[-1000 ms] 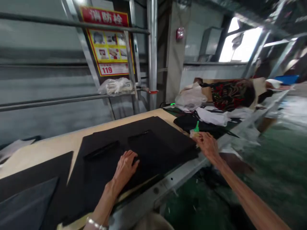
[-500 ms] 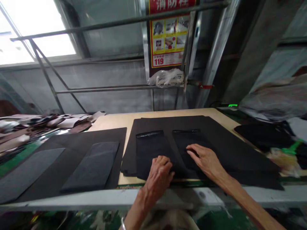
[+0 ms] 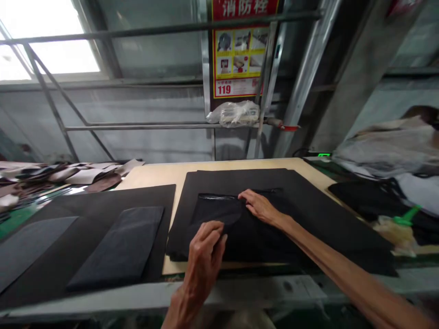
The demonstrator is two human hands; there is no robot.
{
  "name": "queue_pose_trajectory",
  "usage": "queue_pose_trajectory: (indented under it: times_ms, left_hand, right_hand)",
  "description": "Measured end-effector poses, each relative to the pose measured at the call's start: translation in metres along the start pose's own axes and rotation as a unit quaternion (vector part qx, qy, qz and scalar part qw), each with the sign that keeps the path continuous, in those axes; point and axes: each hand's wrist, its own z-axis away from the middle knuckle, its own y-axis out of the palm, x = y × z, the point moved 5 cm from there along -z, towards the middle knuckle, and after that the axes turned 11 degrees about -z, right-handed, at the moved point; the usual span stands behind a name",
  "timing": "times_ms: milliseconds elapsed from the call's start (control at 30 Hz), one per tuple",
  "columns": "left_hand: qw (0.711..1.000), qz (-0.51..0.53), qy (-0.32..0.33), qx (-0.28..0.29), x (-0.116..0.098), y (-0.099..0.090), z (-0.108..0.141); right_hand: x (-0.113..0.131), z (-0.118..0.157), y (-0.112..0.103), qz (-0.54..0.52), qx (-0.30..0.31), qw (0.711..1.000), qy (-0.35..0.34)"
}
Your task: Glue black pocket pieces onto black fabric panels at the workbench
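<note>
- Head view: a thin black fabric panel (image 3: 219, 211) with a glossy strip (image 3: 217, 197) along its far edge lies on a stack of large matte black sheets (image 3: 329, 219), around the middle of the pale wooden surface (image 3: 157, 171).
- That strip runs left to right, roughly in line with the surface's far edge; the panel's near end melts into the black below, so I can't make out its long axis.
- The person's right hand (image 3: 262, 208) is the nearer to the strip, fingertips at its right end.
- The left hand (image 3: 206, 242) is by the panel's near part, towards the surface's near edge, fingers curled.
- Whether either hand pinches the fabric or merely rests there, I cannot tell.
- Just beyond the right hand shows a second glossy strip (image 3: 274, 190).
- Near the surface's right edge stands a pale bottle with a green nozzle (image 3: 398, 233).
</note>
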Motion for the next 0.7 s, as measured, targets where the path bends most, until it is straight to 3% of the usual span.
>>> queue_pose_trajectory:
  times_ms: [233, 533, 633, 700]
  left_hand:
    - [0.999, -0.001, -0.01, -0.032, -0.001, -0.011, 0.0]
    - [0.997, 0.023, -0.035, -0.058, -0.001, -0.021, -0.002]
    - [0.993, 0.049, -0.083, -0.074, 0.0, -0.029, 0.001]
    - [0.981, 0.088, -0.147, -0.09, 0.0, -0.035, 0.008]
  right_hand:
    - [-0.004, -0.009, 0.001, -0.012, -0.024, 1.0, -0.014]
    - [0.003, -0.02, -0.015, -0.11, -0.075, 0.991, -0.014]
    - [0.01, -0.023, -0.038, -0.16, -0.105, 0.981, -0.007]
    - [0.025, -0.022, -0.068, -0.197, -0.139, 0.97, -0.014]
